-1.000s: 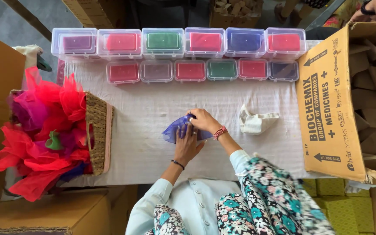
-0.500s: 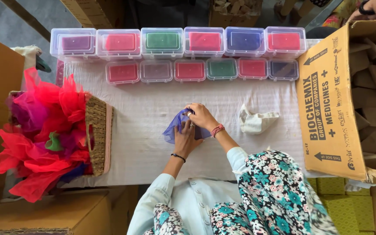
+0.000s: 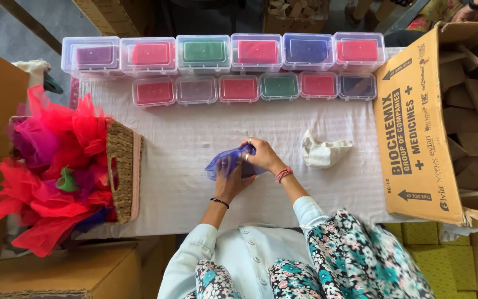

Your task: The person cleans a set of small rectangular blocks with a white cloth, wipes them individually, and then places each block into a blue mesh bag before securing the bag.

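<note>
Both hands, left (image 3: 229,185) and right (image 3: 261,158), are closed on a purple net (image 3: 222,161) at the middle of the worktop (image 3: 189,133). A white pouch (image 3: 323,152) lies near, toward the right edge; lidded boxes (image 3: 239,88) line the far edge.

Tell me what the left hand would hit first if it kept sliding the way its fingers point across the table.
Past the purple net fabric it holds, the left hand would probably meet the small clear plastic box with dark-red contents; depth is unclear.
</note>
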